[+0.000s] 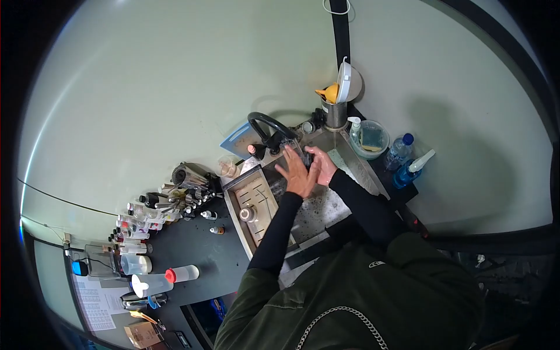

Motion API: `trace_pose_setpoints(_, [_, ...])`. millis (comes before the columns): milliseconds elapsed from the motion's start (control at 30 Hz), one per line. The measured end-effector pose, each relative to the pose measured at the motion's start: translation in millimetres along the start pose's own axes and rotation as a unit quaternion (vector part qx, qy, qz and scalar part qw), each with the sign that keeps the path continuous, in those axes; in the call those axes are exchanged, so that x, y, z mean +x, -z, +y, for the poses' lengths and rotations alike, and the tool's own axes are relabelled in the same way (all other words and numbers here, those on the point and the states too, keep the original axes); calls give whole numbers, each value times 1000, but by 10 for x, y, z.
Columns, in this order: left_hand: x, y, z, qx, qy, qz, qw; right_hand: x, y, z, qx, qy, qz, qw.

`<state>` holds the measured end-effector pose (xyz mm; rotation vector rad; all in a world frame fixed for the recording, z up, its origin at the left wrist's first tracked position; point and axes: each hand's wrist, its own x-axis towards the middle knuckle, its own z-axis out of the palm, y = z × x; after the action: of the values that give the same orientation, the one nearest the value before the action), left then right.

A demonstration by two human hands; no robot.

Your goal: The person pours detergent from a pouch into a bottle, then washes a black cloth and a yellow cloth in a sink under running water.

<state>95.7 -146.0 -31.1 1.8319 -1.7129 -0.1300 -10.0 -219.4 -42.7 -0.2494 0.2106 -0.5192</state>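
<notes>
My left hand (298, 174) is over the sink (315, 219) with its fingers spread and nothing in it. Close beside it on the right, my right hand (322, 165) has its fingers bent, and part of them is hidden near the left hand. Both hands look wet and are just below the black faucet (270, 123). Foam and suds lie in the basin under them. A beige slotted tray (256, 195) with a small round cup (248, 214) on it sits at the sink's left side.
Right of the sink are a round tub (373, 139), a blue-capped bottle (399, 150) and a blue spray bottle (408, 173). A metal canister (335, 115) stands behind. Several bottles and utensils line the dark counter (175, 245) at left, with a red-lidded container (183, 273).
</notes>
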Motion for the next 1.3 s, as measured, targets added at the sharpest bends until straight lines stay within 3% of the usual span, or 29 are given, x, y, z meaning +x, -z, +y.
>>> trace_pose_setpoints(67, [-13, 218, -39, -92, 60, -171, 979, 47, 153, -25, -226, -42, 2, 973])
trace_pose_setpoints(100, [38, 253, -158, -118, 46, -219, 967, -2, 22, -91, -236, -99, 57, 965])
trace_pose_setpoints(133, [94, 462, -154, -118, 46, -220, 967, 2, 49, -166, -235, -99, 57, 965])
trace_pose_setpoints(200, [231, 938, 2, -273, -9, -325, 905, 36, 109, -366, -312, -186, 18, 932])
trace_pose_setpoints(233, [273, 824, -60, -168, -183, -190, 950, 66, 67, -448, -332, -228, 17, 915])
trace_pose_setpoints(267, [292, 740, -148, -169, -181, -195, 949, 122, 21, -486, -328, -229, 18, 917])
trace_pose_setpoints(300, [377, 784, -71, 4, -258, -234, 937, 212, 1, -533, -310, -334, -23, 890])
trace_pose_setpoints(333, [468, 786, -32, 177, -327, -263, 890, 270, -33, -577, -289, -435, -64, 850])
trace_pose_setpoints(533, [617, 308, -351, 307, -305, -199, 879, 285, -99, -573, -439, -308, -27, 844])
trace_pose_setpoints(600, [638, 212, -407, 290, -321, -182, 883, 363, -53, -500, -633, -301, 82, 709])
trace_pose_setpoints(633, [646, 182, -348, 299, -264, -229, 888, 379, -48, -458, -715, -270, 107, 636])
trace_pose_setpoints(667, [662, 170, -304, 308, -205, -275, 887, 357, -30, -390, -711, -274, 110, 638])
trace_pose_setpoints(733, [646, 59, -418, 296, -200, -264, 896, 325, 36, -280, -845, -97, 132, 509])
trace_pose_setpoints(767, [639, 20, -483, 296, -208, -272, 892, 344, 79, -259, -866, -102, 129, 472])
trace_pose_setpoints(800, [631, 15, -511, 296, -216, -279, 887, 402, 283, -214, -866, -105, 128, 472])
trace_pose_setpoints(867, [558, -3, -540, 275, -171, -303, 896, 485, 681, -114, -913, 49, 95, 394])
trace_pose_setpoints(967, [431, -93, -614, 214, -159, -266, 927, 147, 64, -169, -920, -14, 117, 374])
trace_pose_setpoints(1000, [415, -184, -625, 157, -93, -294, 938, 122, 18, -178, -920, -17, 117, 374])
trace_pose_setpoints(1033, [408, -259, -649, 99, -26, -318, 942, 105, -26, -198, -939, -29, 94, 329])
trace_pose_setpoints(1067, [400, -310, -693, 97, -25, -318, 943, 90, -66, -199, -956, -41, 70, 282])
trace_pose_setpoints(1100, [408, -366, -754, 55, -34, -339, 939, 100, -42, -187, -957, -41, 68, 281])
trace_pose_setpoints(1167, [439, -294, -755, 13, -45, -353, 934, 167, 116, -188, -936, -9, 91, 339])
trace_pose_setpoints(1200, [419, -158, -689, -16, -26, -338, 941, 196, 233, -219, -938, -5, 90, 334])
trace_pose_setpoints(1267, [369, -45, -674, -45, -10, -314, 948, 235, 392, -302, -852, 76, 66, 514])
trace_pose_setpoints(1300, [332, -71, -731, -173, 30, -296, 939, 79, 43, -359, -809, -6, 101, 579])
